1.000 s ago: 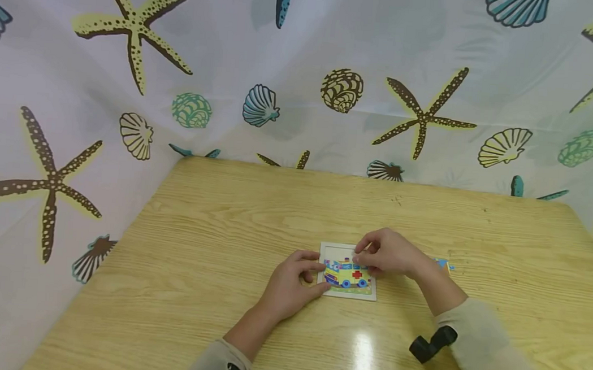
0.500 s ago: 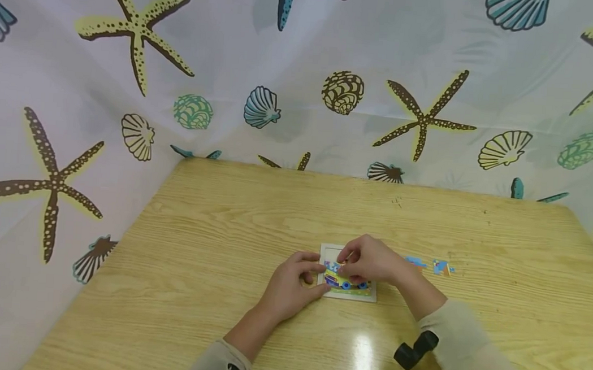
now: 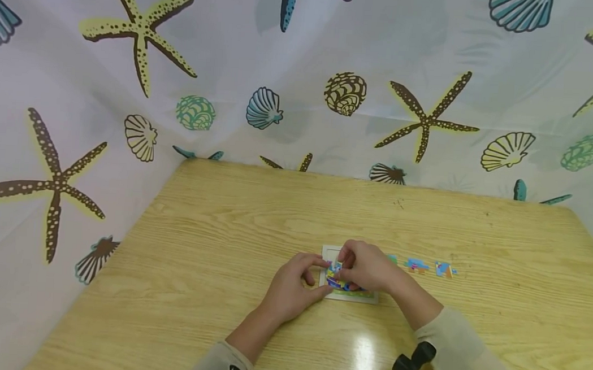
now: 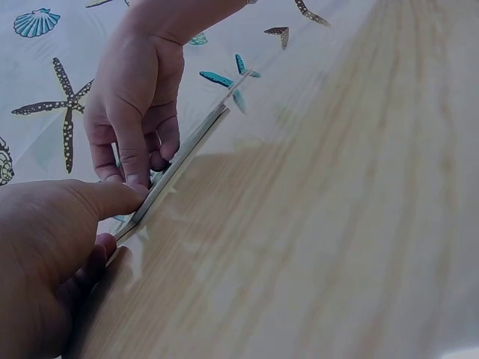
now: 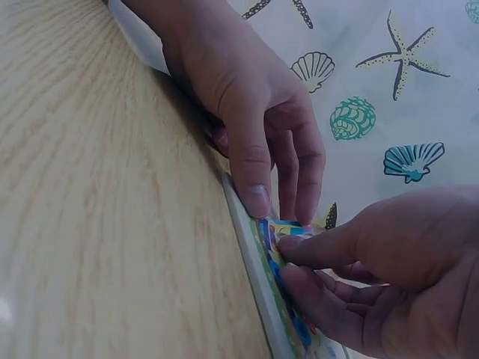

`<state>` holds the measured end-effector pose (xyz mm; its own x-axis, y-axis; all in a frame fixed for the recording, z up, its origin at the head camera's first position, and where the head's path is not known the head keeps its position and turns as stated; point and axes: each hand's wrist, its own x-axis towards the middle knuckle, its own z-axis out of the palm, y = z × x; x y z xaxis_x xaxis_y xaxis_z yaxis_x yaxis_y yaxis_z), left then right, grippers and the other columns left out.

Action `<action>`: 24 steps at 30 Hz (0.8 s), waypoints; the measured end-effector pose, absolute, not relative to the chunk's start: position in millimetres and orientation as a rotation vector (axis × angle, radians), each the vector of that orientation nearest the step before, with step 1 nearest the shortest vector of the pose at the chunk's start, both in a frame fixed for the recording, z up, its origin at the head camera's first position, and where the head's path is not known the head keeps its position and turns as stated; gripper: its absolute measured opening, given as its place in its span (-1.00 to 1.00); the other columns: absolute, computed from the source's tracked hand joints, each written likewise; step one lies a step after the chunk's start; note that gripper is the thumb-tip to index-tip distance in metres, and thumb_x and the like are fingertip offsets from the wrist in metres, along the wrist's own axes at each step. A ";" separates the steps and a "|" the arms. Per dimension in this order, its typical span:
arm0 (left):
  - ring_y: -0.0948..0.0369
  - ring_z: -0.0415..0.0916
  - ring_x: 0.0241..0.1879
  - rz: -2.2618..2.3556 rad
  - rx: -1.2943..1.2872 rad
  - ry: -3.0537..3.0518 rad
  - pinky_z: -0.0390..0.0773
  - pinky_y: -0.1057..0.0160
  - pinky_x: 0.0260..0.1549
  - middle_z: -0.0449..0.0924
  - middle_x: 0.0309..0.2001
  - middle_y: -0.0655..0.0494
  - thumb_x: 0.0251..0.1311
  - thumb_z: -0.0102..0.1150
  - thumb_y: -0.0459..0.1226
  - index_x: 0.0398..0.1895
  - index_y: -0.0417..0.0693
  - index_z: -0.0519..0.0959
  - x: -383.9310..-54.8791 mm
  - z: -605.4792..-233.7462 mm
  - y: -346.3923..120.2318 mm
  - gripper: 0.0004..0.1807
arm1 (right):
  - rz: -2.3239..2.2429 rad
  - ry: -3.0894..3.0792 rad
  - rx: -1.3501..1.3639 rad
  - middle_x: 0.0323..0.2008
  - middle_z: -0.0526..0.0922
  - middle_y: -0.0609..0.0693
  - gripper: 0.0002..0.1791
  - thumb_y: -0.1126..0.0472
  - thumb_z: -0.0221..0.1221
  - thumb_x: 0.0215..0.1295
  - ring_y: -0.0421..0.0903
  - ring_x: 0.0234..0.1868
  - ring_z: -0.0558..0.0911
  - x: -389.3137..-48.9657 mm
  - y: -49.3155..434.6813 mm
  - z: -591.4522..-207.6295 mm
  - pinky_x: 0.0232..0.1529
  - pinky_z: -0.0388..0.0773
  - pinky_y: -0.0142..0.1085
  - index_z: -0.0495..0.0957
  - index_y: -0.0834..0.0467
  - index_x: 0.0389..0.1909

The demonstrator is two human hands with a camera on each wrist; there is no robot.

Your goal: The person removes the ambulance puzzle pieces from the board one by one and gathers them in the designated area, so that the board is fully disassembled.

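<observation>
A small jigsaw puzzle in a white-rimmed tray (image 3: 373, 298) lies flat on the table, with part of a vehicle picture in it. My left hand (image 3: 290, 286) holds the tray's left edge between thumb and fingers. Over the picture, my right hand (image 3: 368, 266) pinches a puzzle piece (image 3: 336, 268) at the upper left of the tray. That piece is mostly covered by the fingertips. In the right wrist view, the right thumb and index finger are close to the coloured surface (image 5: 301, 329), beside the left fingers. The right hand hides much of the picture.
Loose puzzle pieces lie in a row right of the tray: a partly hidden green one (image 3: 391, 259), a blue one (image 3: 417, 265) and a blue and orange one (image 3: 444, 269). A patterned cloth (image 3: 303, 72) hangs behind the wooden table (image 3: 233, 221).
My right hand has moved left over the tray, from its upper right toward its upper left, uncovering more loose pieces. The left hand stays on the tray's edge.
</observation>
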<state>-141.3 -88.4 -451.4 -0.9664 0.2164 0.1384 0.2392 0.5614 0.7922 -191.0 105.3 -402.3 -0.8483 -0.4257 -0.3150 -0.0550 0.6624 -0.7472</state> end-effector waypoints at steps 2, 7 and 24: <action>0.29 0.47 -0.33 -1.415 -0.389 -2.752 0.46 0.37 -0.32 0.57 0.10 0.12 0.09 0.48 -0.19 -0.03 0.05 0.64 -141.2 -451.2 -88.3 -0.64 | -1.077 2.414 -0.383 -0.29 0.60 0.04 -0.80 0.28 0.31 0.30 -0.11 -0.48 0.65 -190.0 106.1 -404.2 -0.42 0.64 -0.30 0.48 0.18 -0.16; 0.29 0.51 -0.27 -1.443 -0.378 -2.754 0.51 0.35 -0.24 0.56 0.18 0.08 0.10 0.47 -0.18 -0.26 0.01 0.71 -140.7 -451.5 -89.0 -0.82 | -1.172 2.388 -0.409 -0.29 0.60 0.05 -0.84 0.27 0.26 0.35 -0.11 -0.47 0.63 -188.4 109.1 -409.7 -0.38 0.64 -0.28 0.49 0.20 -0.17; 0.28 0.53 -0.25 -1.408 -0.418 -2.732 0.52 0.35 -0.22 0.57 0.17 0.04 0.09 0.48 -0.19 -0.38 0.05 0.76 -140.2 -451.9 -89.4 -0.91 | -1.587 2.052 -0.293 -0.25 0.66 0.14 -0.72 0.28 0.20 0.40 -0.05 -0.25 0.75 -188.1 137.5 -417.6 -0.14 0.70 -0.23 0.47 0.38 0.00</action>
